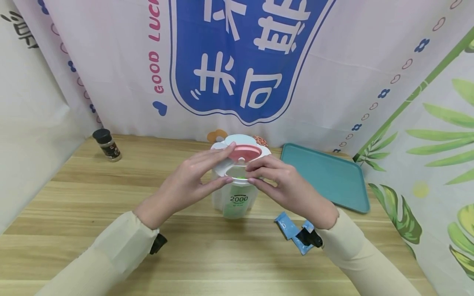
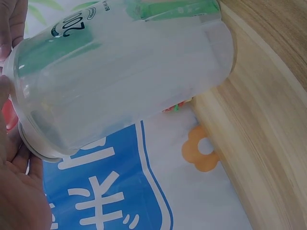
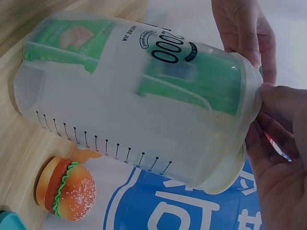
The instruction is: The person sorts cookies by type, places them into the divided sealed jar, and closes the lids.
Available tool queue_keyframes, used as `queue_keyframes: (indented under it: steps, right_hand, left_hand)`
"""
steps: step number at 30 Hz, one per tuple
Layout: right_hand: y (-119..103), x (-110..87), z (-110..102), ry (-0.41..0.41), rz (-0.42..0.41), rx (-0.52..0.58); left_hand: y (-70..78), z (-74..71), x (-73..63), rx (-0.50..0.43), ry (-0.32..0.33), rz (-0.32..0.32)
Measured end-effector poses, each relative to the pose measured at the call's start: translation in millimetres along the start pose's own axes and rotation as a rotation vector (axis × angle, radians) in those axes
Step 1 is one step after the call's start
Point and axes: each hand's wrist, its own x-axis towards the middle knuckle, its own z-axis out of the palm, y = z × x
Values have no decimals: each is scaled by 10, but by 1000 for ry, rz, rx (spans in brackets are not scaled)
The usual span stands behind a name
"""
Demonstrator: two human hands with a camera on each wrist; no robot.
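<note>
A translucent storage canister (image 1: pixel 218 197) marked 2000 stands upright on the table under both hands, its white lid (image 1: pixel 221 166) divided into sections. One pink flap (image 1: pixel 247 153) is raised behind an uncovered opening. My left hand (image 1: pixel 189 176) holds the lid's left side, thumb at the front rim and fingers extended across the top. With bent fingers over the opening and thumb at the front rim, my right hand (image 1: pixel 283 179) grips the lid's right side. Through the wall, one green packet (image 3: pixel 88 38) lies low inside; another green shape (image 3: pixel 192 88) shows near the top.
Blue packets (image 1: pixel 286 226) lie beneath my right wrist. A teal tray (image 1: pixel 326 172) is at the back right. A black-capped spice jar (image 1: pixel 107 146) stands at the back left. Behind the canister sits a toy hamburger (image 3: pixel 67 189), against a printed cloth (image 1: pixel 333 74).
</note>
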Motion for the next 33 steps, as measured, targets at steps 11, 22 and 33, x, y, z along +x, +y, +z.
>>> queue_keyframes:
  steps: [11,22,33]
  right_hand:
    - [24,-31,12,24,4,9]
    - [110,75,2,348,132,221]
    - [178,163,-54,217,362,351]
  left_hand:
    - [-1,22,13,0,-4,3]
    - [-7,9,-22,-11,13,-23]
    - [7,13,18,-34,-8,-37]
